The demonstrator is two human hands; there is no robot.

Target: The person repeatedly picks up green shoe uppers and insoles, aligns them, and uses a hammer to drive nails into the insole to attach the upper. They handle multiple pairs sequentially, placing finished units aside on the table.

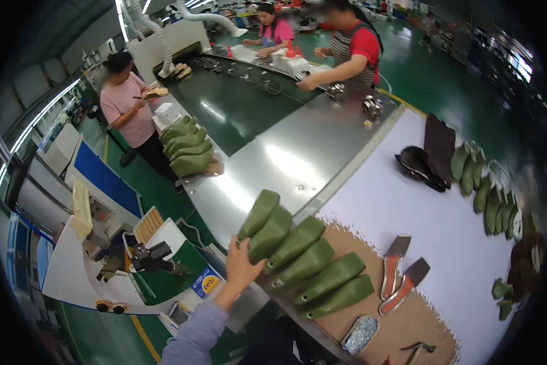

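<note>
My left hand (243, 267) reaches in from the lower edge in a grey-lilac sleeve, thumb and fingers closed around the near end of a green shoe last (271, 233). Another green last (259, 214) lies against its left side. To the right, several more green lasts, among them a near one (341, 296), lie side by side in a slanting row along the table's near edge. Small holes show in some of their near ends. My right hand is out of view.
A pair of flat orange and dark-grey pieces (405, 286), a tub of shiny bits (361, 333) and a hammer (418, 349) lie right on brown board (340, 234). Beyond stands a metal-edged dark conveyor (243, 115) with more green lasts (188, 146). Three people work around it.
</note>
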